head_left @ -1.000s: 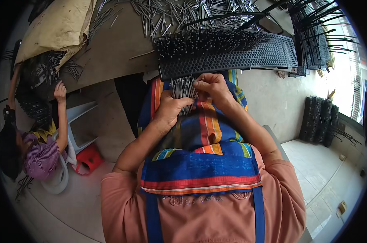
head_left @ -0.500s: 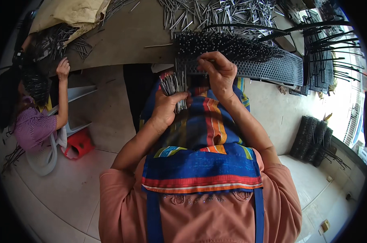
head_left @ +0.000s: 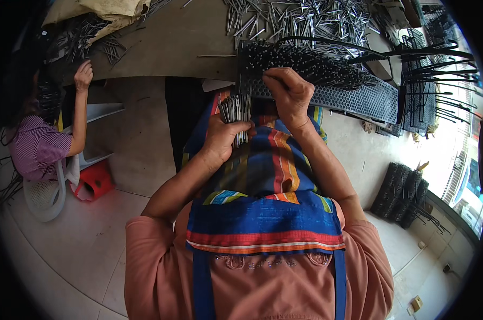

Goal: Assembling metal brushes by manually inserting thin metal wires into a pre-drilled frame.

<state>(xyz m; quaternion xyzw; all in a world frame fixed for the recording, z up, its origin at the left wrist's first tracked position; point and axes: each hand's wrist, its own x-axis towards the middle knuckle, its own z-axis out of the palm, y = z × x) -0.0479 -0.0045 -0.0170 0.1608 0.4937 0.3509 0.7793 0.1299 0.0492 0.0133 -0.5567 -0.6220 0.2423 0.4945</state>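
Note:
My left hand (head_left: 222,137) is wrapped around a bundle of thin metal rods (head_left: 235,109), which stands up out of the fist above my lap. To its right, my right hand (head_left: 290,97) is closed in a pinch at the near edge of a perforated metal rack (head_left: 379,100). What sits between those fingertips, if anything, is too small to make out. Many dark rods (head_left: 310,65) with pale tips stand packed in the holes of the rack. A striped blue, red and orange apron (head_left: 284,160) covers my lap beneath both hands.
Loose metal rods (head_left: 300,21) lie heaped behind the rack on the brown table (head_left: 166,48). Black hooked rods (head_left: 444,80) jut out at the right. A co-worker's hand (head_left: 83,76) is at the table's left, above a red container (head_left: 96,184). Dark bundles (head_left: 398,194) stand on the right floor.
The view has shifted slightly. My left hand still grips the bundle, now a little further right in the picture. My right hand stays pinched by the rack, its fingers curled in more.

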